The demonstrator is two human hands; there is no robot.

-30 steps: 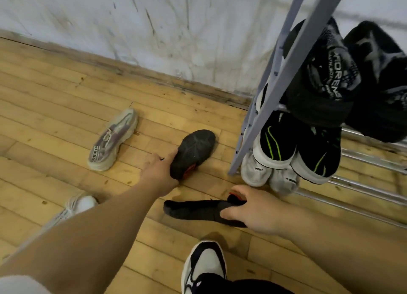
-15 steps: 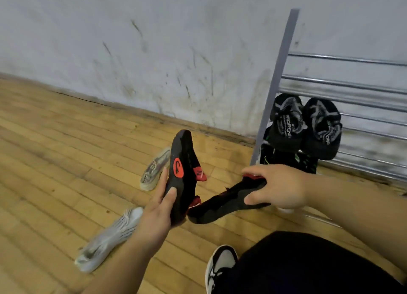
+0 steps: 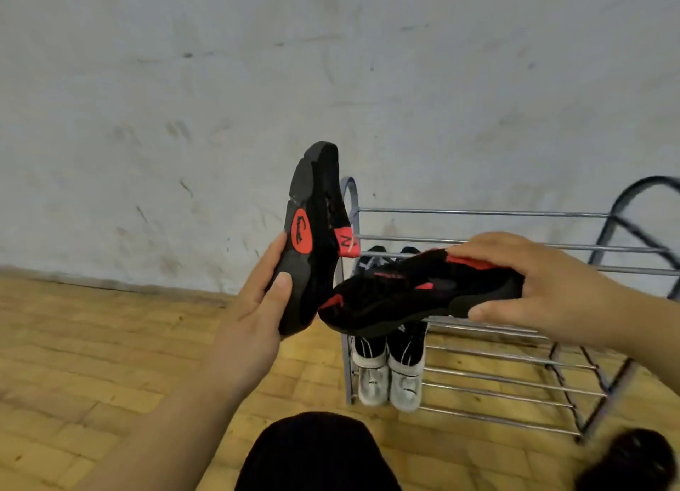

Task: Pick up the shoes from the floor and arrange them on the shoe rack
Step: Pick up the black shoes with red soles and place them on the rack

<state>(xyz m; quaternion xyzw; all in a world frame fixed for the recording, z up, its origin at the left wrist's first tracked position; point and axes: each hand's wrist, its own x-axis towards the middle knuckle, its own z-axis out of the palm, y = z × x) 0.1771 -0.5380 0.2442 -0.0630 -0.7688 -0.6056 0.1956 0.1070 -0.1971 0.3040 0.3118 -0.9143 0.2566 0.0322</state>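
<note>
While fingers (image 3: 279, 288) of left hand (image 3: 254, 317) and right hand (image 3: 552, 295) grip black shoes (image 3: 404, 295), these half-hide racked sneakers (image 3: 404, 384).

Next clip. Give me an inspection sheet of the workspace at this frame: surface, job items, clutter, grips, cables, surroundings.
Surface: worn wooden floor.
Job's things: two black-and-red shoes, both off the floor. The upright shoe has its sole toward the camera; the level shoe is in front of the shoe rack. A white-and-black pair sits on a lower tier; a dark pair above it is mostly hidden.
Clutter: dark blurred shape at lower right, cannot identify.
Grips: left hand grips the upright shoe; right hand grips the level shoe by its heel end.
Cables: nothing seen.
Surroundings: scuffed pale wall; person's dark clothing at the bottom edge.
</note>
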